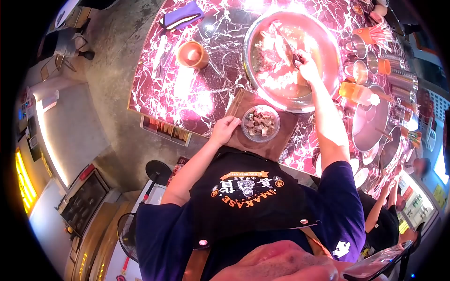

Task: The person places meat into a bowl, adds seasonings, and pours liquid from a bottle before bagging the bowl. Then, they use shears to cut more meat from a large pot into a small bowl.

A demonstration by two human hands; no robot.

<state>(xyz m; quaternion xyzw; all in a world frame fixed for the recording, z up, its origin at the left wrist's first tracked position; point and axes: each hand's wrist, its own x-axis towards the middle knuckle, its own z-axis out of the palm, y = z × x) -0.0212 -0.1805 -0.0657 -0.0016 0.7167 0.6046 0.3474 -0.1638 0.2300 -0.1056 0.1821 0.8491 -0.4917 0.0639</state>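
Observation:
My right hand (308,68) is closed around the dark handle of what look like long metal scissors (285,41). Their blades reach into a large round metal basin (252,77) of meat pieces and liquid, washed out by bright light. Below the basin, a clear round plastic bowl (277,136) with chopped meat (260,122) stands on a brown board or mat (238,104). My left hand (227,129) pinches this bowl's left rim, thumb and fingers close together.
To the left are an orange-brown cup (192,55) and a purple cloth pouch (183,16) on the marbled table (159,89). Along the right side stand an orange-capped bottle (356,92), skewers or sticks (377,35), metal pots (370,126) and cups. Another person (382,213) is at lower right.

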